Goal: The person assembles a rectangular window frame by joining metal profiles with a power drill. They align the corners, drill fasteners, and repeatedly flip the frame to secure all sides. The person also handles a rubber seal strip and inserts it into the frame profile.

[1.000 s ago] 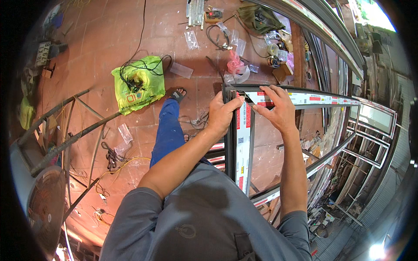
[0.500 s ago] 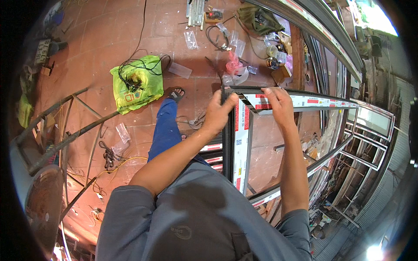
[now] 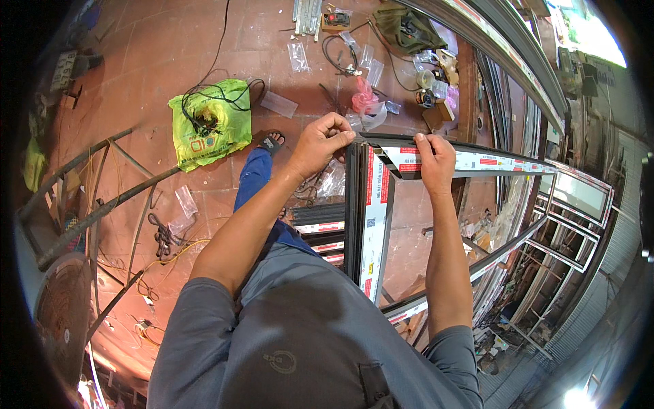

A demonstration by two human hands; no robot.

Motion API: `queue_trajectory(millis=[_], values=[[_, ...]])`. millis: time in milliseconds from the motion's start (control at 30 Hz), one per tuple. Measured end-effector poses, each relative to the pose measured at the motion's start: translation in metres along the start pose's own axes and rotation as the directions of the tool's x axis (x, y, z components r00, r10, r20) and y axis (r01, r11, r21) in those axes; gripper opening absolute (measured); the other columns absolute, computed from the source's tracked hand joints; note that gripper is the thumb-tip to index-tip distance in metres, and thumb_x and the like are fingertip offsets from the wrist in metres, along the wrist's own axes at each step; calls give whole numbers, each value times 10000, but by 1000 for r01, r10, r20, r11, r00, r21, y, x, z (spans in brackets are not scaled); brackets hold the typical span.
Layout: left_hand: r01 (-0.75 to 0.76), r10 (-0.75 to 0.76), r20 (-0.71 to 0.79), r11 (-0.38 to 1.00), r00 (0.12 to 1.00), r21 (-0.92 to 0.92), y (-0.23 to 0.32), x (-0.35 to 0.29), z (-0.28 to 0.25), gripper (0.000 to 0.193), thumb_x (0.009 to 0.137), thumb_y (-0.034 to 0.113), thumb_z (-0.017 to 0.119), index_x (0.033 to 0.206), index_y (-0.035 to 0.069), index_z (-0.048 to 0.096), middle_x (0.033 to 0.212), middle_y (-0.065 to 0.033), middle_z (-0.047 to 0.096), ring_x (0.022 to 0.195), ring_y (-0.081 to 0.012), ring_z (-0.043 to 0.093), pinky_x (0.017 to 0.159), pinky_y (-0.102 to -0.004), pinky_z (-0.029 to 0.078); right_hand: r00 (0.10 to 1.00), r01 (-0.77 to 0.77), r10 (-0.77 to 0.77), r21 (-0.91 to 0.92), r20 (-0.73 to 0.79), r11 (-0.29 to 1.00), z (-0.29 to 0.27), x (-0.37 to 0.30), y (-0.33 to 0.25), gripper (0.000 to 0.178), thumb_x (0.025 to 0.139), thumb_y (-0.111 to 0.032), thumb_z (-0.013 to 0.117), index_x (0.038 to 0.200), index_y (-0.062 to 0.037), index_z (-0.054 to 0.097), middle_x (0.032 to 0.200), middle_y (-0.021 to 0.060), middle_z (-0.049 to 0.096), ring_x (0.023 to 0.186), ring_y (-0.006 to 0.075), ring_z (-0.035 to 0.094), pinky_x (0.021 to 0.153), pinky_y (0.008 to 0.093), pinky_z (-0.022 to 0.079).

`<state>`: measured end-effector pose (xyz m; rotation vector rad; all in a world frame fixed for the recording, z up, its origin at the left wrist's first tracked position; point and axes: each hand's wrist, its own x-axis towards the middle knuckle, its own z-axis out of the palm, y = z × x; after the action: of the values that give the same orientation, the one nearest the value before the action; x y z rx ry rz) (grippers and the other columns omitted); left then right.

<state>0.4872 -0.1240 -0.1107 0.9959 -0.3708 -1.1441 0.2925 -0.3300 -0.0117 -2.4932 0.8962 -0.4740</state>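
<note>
A dark metal frame, covered with white-and-red protective film, stands in front of me with one corner near my hands. My left hand is closed at that corner, thumb and forefinger pinched on a thin black strip that looks like a rubber seal. Part of the strip sticks up beyond my fingers. My right hand is closed over the frame's far bar, a little right of the corner, with its fingertips pressed on the dark top edge. Whether the strip also runs under these fingertips I cannot tell.
On the tiled floor lie a yellow-green plastic bag with black cable, a pink bag and an olive bag. Metal trestle legs stand at left. Long dark profiles cross the upper right; more frames lean beyond.
My left hand has shifted up and left, from around the corner to a pinch at its edge. My right hand has stayed on the far bar, its fingers drawn closer together.
</note>
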Motion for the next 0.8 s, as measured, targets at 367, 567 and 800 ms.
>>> queue_trajectory(millis=[367, 567, 800], values=[[119, -125, -111, 991, 986, -57, -19, -25, 21, 309, 1087, 344, 662, 1111, 42, 722, 950, 13, 698, 785, -80, 603, 701, -255, 484, 999, 39, -40, -45, -29, 998, -4, 4, -4, 260, 997, -247, 722, 922, 0, 753, 817, 171, 712, 784, 335, 693, 777, 437, 518], [213, -307, -334, 933, 891, -290, -57, -46, 56, 666, 1121, 618, 460, 976, 29, 737, 828, 1, 647, 780, -95, 514, 732, -294, 432, 966, 43, -6, -140, 257, 989, -6, 26, 5, 436, 1052, -429, 571, 988, -64, 801, 950, 213, 764, 946, 392, 731, 882, 492, 533], [401, -618, -423, 770, 663, -496, -43, -41, 45, 861, 1045, 797, 381, 1127, 11, 724, 882, -104, 705, 813, -162, 610, 747, -327, 478, 919, -123, 276, -461, 281, 879, 0, 31, 1, 521, 1039, -505, 499, 998, -95, 818, 970, 228, 771, 977, 422, 723, 908, 529, 486]])
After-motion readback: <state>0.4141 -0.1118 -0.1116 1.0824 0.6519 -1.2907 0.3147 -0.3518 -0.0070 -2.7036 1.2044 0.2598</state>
